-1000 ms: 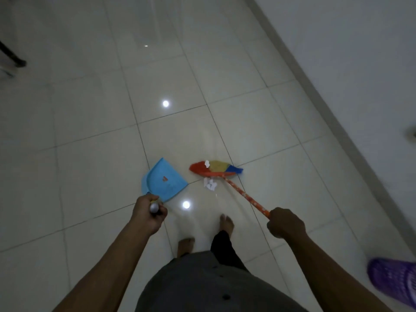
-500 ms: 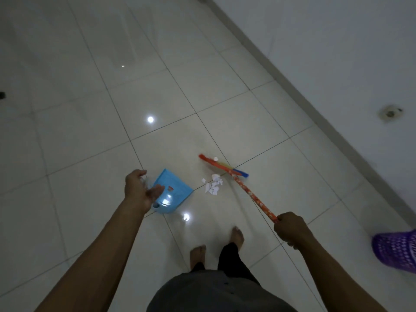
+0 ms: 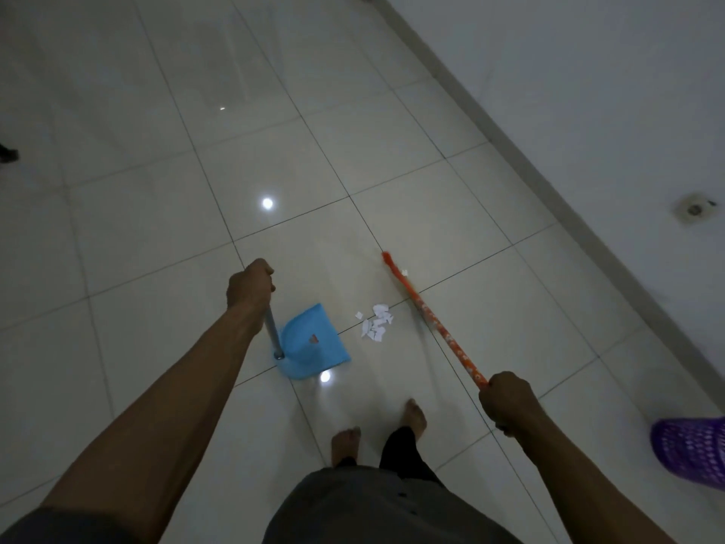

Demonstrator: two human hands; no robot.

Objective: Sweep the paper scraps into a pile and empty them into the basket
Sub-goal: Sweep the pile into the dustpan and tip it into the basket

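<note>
1. Paper scraps (image 3: 377,323) sat in a small white heap on the pale tiled floor (image 3: 157,190), and that glossy floor filled most of the view, with bright lamp reflections dotted across it.
2. Up the right side ran a white wall (image 3: 588,72), meeting the tiles along a grey skirting strip, and a small round fitting (image 3: 694,209) was set into it.
3. Down at the right edge, a purple mesh basket (image 3: 694,449) poked into view, cut off by the frame and well apart from the heap.
4. Then the broom (image 3: 433,323): its orange patterned stick slanted from the near right up to the red head, which lay on the tiles just beyond the heap and to its right. One stray scrap (image 3: 405,272) sat right by that head.
5. On to the blue dustpan (image 3: 310,343), resting on the floor just left of the heap, near it but not touching.
6. Over on that side, the left hand (image 3: 249,286) had its fingers curled tight round the top of the dustpan's metal handle (image 3: 272,331).
7. Opposite, the right hand (image 3: 506,402) was a closed fist, clamped on the near end of the broom stick.
8. Two bare feet (image 3: 345,441) stood on the tiles below the heap, between the arms.
9. Smallest of all, the scraps themselves lay on the floor, between dustpan and broom stick.
</note>
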